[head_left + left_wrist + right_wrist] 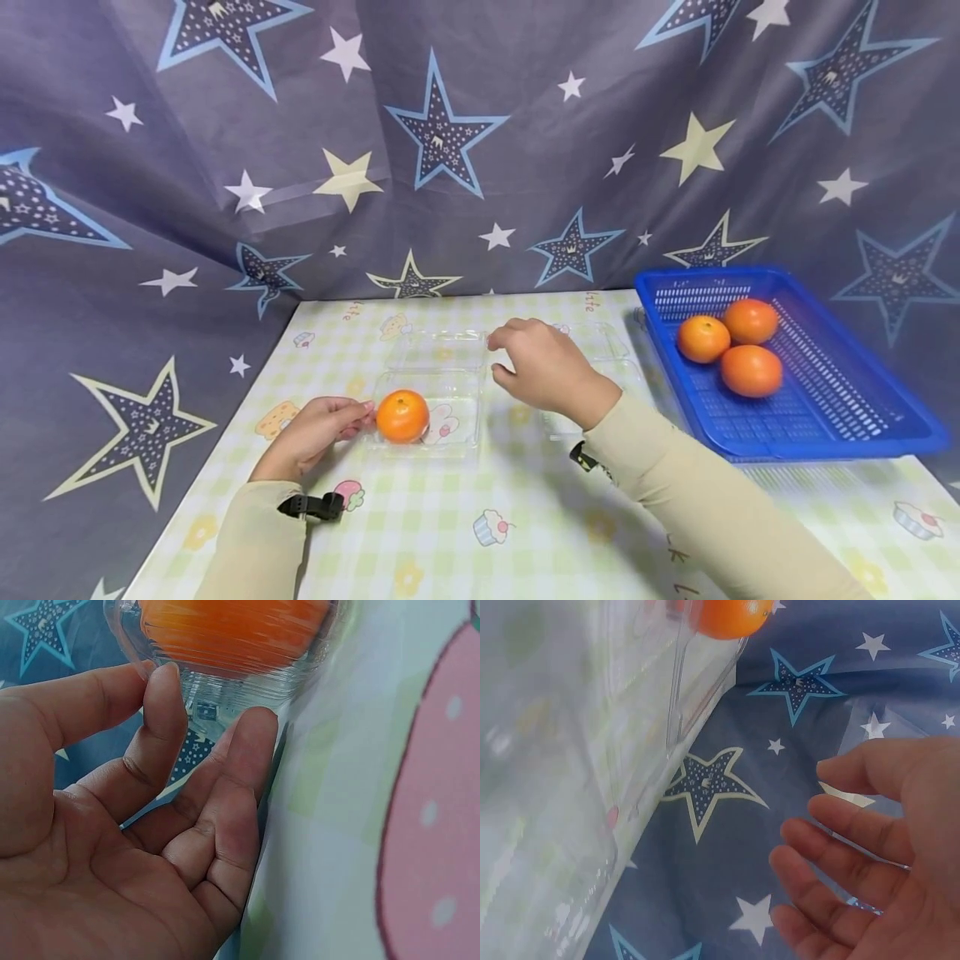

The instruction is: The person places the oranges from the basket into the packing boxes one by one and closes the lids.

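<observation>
A clear plastic clamshell box lies with its lid folded back on the table, and an orange fruit sits in the left part of its base. At the box's left edge is my left hand. In the left wrist view, the thumb and forefinger of that hand pinch the rim of the box, beside the fruit. My right hand hovers between this box and a second clear box, partly hidden behind the right forearm. Its fingers are loosely bent around nothing.
A blue plastic basket on the right side of the table holds several things: three orange fruits, one of them nearest the front. A checked, printed cloth covers the table. Behind it hangs a dark star-patterned curtain.
</observation>
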Action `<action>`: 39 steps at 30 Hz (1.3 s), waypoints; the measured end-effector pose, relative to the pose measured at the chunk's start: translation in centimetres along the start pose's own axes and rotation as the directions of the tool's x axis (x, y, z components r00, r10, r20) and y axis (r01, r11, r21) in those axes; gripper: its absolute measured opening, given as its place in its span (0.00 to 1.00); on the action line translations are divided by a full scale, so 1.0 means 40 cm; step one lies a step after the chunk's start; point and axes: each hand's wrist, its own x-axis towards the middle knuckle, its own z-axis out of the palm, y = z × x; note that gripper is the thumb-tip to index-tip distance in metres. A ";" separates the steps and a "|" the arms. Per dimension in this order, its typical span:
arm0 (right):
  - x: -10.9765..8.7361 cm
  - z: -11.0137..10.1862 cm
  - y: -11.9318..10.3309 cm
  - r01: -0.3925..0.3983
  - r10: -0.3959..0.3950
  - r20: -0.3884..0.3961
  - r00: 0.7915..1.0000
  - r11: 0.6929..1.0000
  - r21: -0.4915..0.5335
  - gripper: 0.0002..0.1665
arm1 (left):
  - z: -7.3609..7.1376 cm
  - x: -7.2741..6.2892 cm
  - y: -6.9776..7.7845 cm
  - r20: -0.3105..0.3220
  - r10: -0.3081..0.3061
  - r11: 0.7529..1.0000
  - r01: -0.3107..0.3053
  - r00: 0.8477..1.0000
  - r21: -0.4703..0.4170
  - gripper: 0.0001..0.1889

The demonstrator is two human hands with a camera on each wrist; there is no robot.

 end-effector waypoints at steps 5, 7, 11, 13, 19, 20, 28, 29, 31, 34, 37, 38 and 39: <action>-0.005 -0.022 0.016 0.012 -0.012 -0.019 1.000 1.000 -0.019 0.14 | 0.003 0.001 -0.003 -0.004 -0.006 1.000 0.006 1.000 -0.001 0.22; -0.010 -0.032 0.023 0.005 -0.006 -0.021 1.000 1.000 -0.027 0.13 | 0.005 0.001 -0.002 0.002 0.001 1.000 -0.001 1.000 -0.001 0.22; -0.019 -0.051 0.042 -0.020 0.019 -0.015 1.000 0.998 -0.057 0.14 | 0.004 0.001 -0.001 0.001 -0.005 1.000 0.005 1.000 -0.005 0.21; -0.023 -0.059 0.052 -0.026 0.025 -0.013 1.000 0.998 -0.065 0.14 | 0.003 0.000 0.000 -0.007 -0.012 1.000 0.012 1.000 -0.006 0.21; -0.036 -0.093 0.085 -0.054 0.053 -0.022 0.998 0.997 -0.060 0.14 | 0.003 -0.002 0.001 -0.015 -0.007 1.000 0.007 1.000 -0.004 0.22; -0.039 -0.098 0.092 -0.063 0.062 -0.023 0.998 0.996 -0.061 0.14 | 0.003 -0.002 0.001 -0.012 -0.002 1.000 0.002 1.000 -0.001 0.22; -0.065 -0.125 0.143 -0.100 0.099 -0.020 0.995 0.991 -0.093 0.14 | 0.006 -0.003 0.005 -0.005 0.008 1.000 -0.008 1.000 0.009 0.22; -0.070 -0.128 0.149 -0.102 0.100 -0.021 0.995 0.990 -0.097 0.14 | 0.006 -0.003 0.005 -0.004 0.010 1.000 -0.010 1.000 0.009 0.22; -0.079 -0.134 0.162 -0.112 0.110 -0.024 0.994 0.988 -0.106 0.14 | 0.006 -0.002 0.003 -0.005 0.007 1.000 -0.007 1.000 0.008 0.22; -0.095 -0.145 0.183 -0.134 0.131 -0.029 0.991 0.985 -0.112 0.15 | 0.005 -0.001 0.001 0.000 0.012 1.000 -0.012 1.000 0.019 0.23; -0.106 -0.158 0.204 -0.158 0.156 -0.028 0.987 0.980 -0.118 0.15 | 0.006 0.002 -0.001 -0.010 0.002 1.000 -0.002 1.000 0.018 0.23; -0.110 -0.163 0.211 -0.166 0.165 -0.023 0.986 0.979 -0.117 0.16 | 0.006 0.004 -0.004 -0.012 0.000 1.000 0.000 1.000 0.018 0.24; -0.113 -0.168 0.218 -0.175 0.175 -0.018 0.984 0.977 -0.118 0.16 | 0.006 0.005 -0.005 -0.011 0.004 1.000 -0.004 1.000 0.021 0.24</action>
